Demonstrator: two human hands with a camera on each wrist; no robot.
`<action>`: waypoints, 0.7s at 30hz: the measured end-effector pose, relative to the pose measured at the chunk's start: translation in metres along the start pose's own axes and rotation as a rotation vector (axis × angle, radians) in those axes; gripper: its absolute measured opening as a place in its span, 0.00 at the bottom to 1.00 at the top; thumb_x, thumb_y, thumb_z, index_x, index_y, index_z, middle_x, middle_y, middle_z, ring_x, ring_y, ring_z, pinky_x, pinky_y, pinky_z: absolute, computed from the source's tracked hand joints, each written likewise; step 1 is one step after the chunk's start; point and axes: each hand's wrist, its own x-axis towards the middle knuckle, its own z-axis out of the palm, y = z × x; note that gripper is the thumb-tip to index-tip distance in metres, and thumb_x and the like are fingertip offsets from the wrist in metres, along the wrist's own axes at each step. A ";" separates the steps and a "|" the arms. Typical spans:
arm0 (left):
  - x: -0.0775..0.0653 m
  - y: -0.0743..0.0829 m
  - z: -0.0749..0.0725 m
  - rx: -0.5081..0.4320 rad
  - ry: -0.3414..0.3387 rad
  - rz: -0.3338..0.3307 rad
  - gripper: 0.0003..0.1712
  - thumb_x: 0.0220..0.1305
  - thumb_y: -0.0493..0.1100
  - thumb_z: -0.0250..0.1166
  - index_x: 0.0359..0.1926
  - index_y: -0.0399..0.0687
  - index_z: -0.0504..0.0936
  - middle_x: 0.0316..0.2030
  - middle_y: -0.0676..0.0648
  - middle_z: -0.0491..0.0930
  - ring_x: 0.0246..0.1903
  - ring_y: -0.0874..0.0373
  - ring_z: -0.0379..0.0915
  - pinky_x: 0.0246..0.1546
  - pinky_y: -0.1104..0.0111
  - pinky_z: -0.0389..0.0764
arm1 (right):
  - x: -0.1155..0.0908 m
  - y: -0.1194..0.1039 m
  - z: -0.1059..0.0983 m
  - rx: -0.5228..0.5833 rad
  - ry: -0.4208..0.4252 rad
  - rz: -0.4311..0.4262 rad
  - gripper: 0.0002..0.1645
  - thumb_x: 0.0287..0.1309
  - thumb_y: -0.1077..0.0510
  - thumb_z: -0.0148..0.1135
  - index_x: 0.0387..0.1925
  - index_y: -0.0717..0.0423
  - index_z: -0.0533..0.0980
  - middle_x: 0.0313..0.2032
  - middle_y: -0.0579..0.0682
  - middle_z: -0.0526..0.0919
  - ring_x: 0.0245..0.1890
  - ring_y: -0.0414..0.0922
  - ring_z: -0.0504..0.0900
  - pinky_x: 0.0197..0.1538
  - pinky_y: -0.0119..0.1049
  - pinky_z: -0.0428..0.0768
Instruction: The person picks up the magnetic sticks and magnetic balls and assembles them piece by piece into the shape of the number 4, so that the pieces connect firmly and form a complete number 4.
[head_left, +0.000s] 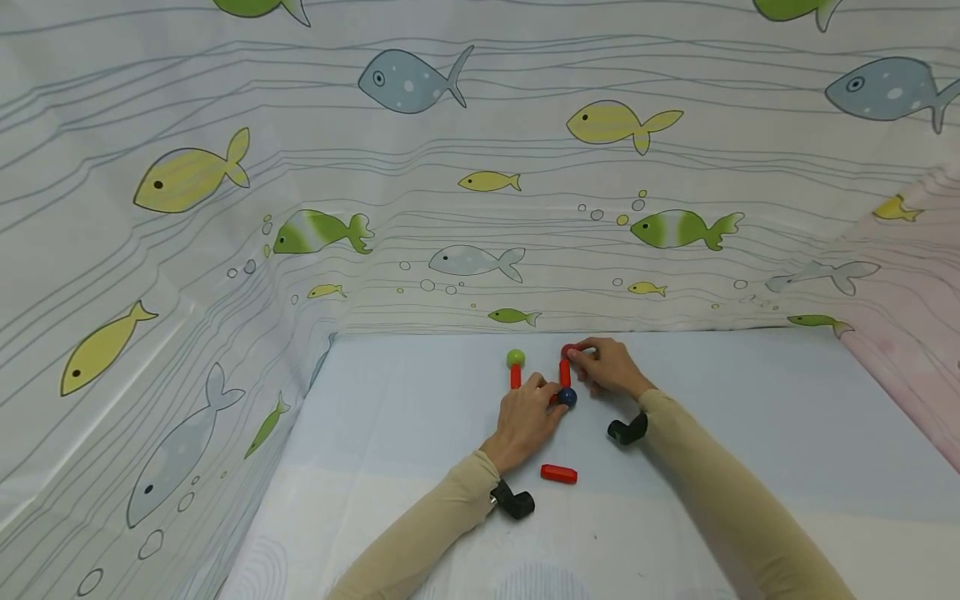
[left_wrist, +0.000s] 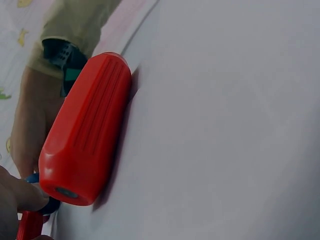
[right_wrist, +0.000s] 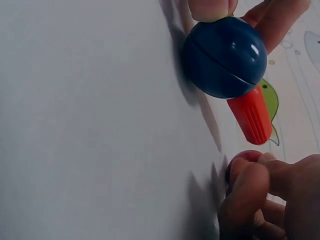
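Note:
My left hand [head_left: 525, 421] pinches a dark blue ball [head_left: 567, 398], with a thumb and fingertips against it in the right wrist view. From that ball a red ridged rod [head_left: 565, 373] points away from me. Beyond its far end, my right hand [head_left: 609, 367] grips a red ball [right_wrist: 247, 155], mostly covered by the fingers. A small gap shows between rod and red ball in the right wrist view. Another red rod [left_wrist: 30, 226] lies by the left fingers. Left of these, a green ball [head_left: 515, 358] tops a further red rod [head_left: 515, 377], its near end hidden by the left hand.
A loose red rod [head_left: 558, 473] lies on the white tabletop [head_left: 420, 417] nearer to me; its end shows a grey metal disc in the left wrist view. Behind the table hangs a fish-print curtain [head_left: 405, 208]. Each wrist wears a black camera [head_left: 628, 429].

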 end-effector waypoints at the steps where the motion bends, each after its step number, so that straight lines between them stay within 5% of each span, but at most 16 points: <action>1: 0.000 0.000 -0.001 -0.002 0.002 -0.003 0.16 0.63 0.49 0.78 0.50 0.49 0.91 0.38 0.49 0.83 0.27 0.60 0.81 0.23 0.76 0.73 | 0.000 0.000 0.001 0.010 -0.012 0.013 0.32 0.79 0.44 0.58 0.68 0.64 0.74 0.26 0.50 0.86 0.15 0.44 0.80 0.25 0.36 0.78; 9: 0.000 0.003 -0.003 -0.012 0.001 -0.012 0.16 0.64 0.48 0.78 0.50 0.48 0.92 0.38 0.48 0.84 0.27 0.58 0.82 0.23 0.75 0.74 | 0.001 0.000 0.004 0.046 -0.052 0.075 0.32 0.80 0.43 0.55 0.72 0.60 0.70 0.24 0.49 0.85 0.15 0.43 0.79 0.26 0.34 0.75; 21: -0.001 0.001 -0.001 -0.014 0.008 -0.006 0.16 0.64 0.48 0.78 0.50 0.48 0.92 0.37 0.49 0.83 0.27 0.59 0.80 0.23 0.77 0.72 | 0.000 -0.001 0.004 0.067 -0.124 0.047 0.31 0.83 0.46 0.52 0.74 0.62 0.68 0.24 0.48 0.84 0.15 0.42 0.78 0.26 0.34 0.72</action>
